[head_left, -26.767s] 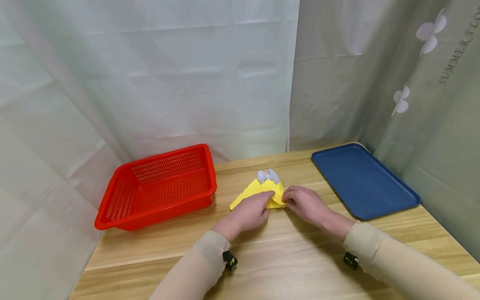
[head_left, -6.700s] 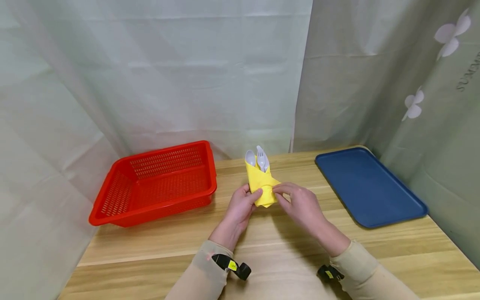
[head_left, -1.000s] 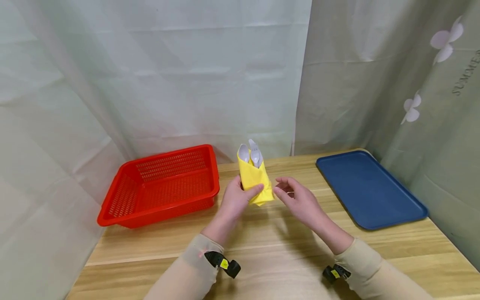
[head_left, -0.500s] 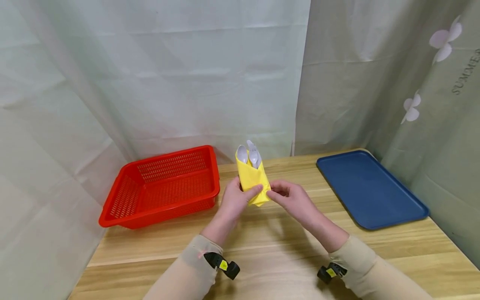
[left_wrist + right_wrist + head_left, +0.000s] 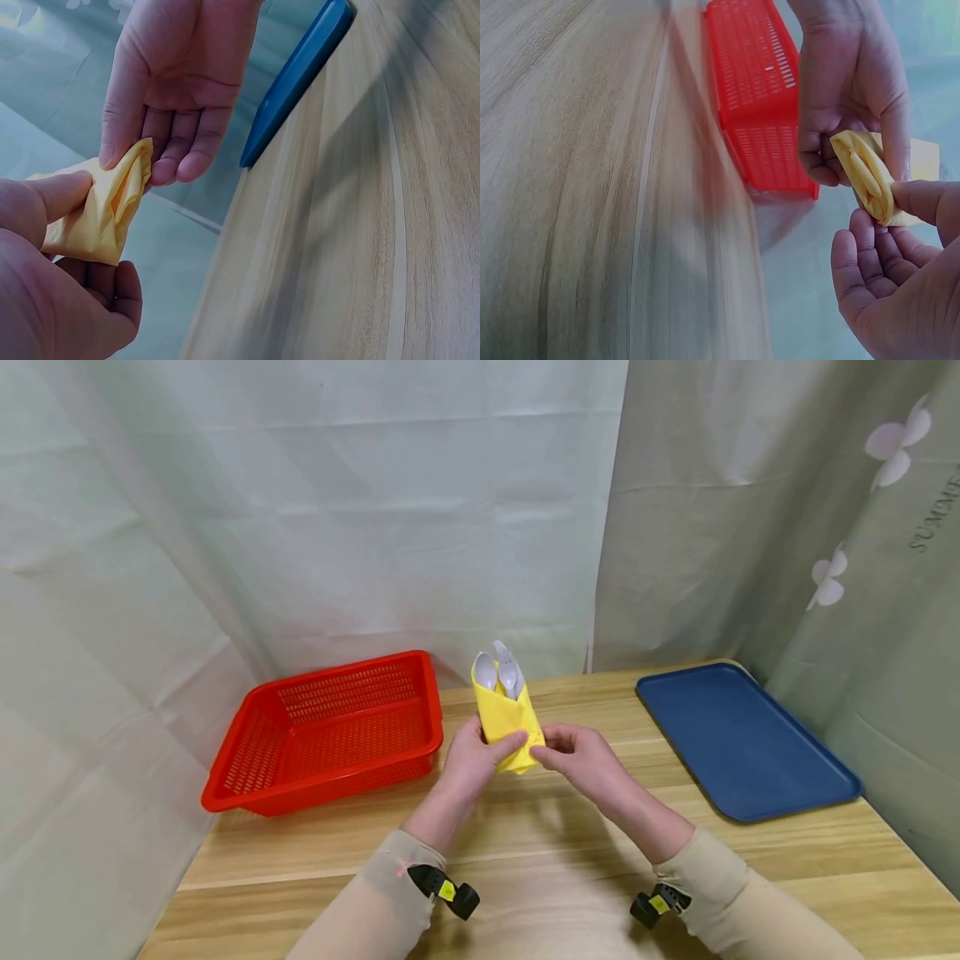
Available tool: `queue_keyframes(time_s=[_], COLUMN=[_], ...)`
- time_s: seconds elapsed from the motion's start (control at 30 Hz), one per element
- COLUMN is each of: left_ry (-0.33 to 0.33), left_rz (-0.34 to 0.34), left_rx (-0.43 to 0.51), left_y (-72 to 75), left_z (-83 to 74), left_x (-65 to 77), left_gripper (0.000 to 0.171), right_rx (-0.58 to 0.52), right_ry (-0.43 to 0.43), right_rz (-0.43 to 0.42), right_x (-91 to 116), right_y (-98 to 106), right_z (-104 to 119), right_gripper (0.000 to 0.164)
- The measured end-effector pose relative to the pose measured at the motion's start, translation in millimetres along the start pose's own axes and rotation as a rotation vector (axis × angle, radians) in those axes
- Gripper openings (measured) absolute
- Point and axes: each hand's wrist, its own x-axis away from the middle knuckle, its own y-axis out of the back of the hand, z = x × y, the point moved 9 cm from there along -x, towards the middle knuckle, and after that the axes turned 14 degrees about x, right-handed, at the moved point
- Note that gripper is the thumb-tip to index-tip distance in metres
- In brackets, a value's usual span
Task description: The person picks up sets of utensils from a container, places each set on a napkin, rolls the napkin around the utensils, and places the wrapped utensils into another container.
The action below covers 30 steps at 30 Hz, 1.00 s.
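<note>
A yellow napkin (image 5: 504, 714), folded into a pouch, is held up over the table. Out of its top stick a pale spoon (image 5: 485, 670), a fork (image 5: 507, 675) and a knife (image 5: 501, 650). My left hand (image 5: 470, 758) grips the pouch from the left, thumb across its front and fingers behind. With thumb and fingers my right hand (image 5: 587, 762) pinches the lower right edge. Both wrist views show the bottom end of the napkin (image 5: 870, 180), its layers folded over each other, between the two hands; the cutlery is hidden there.
A red perforated basket (image 5: 330, 781) stands at the left of the wooden table (image 5: 525, 877). On the right lies a blue tray (image 5: 750, 743). Pale curtains (image 5: 375, 527) hang behind and at both sides.
Earlier the napkin lay on the table with the cutlery half covered; now it is wrapped and lifted. A second ago the right hand was apart from it; now it pinches the edge.
</note>
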Motion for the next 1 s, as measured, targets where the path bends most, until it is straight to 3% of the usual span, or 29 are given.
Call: queue_keyframes(time_s=[0.47,0.7,1.0], left_ry=[0.012,-0.016,-0.061], left_rz=[0.001,0.005,-0.003], left_rx=[-0.008,-0.012,-0.050], left_y=[2.3,5.0,19.2], left_z=[-1.8,-9.7,-24.1], left_x=[0.7,1.8,2.8], left_gripper=[0.050,0.049,0.045], right_rx=[-0.006,0.032,0.123], right_ry=[-0.010,-0.010,0.074], right_rz=[-0.007,-0.014,-0.019], right_x=[-2,-3,-5], right_y=[-3,-4,-7], right_z=[1,5,14], right_gripper=[0.030,0.032,0.037])
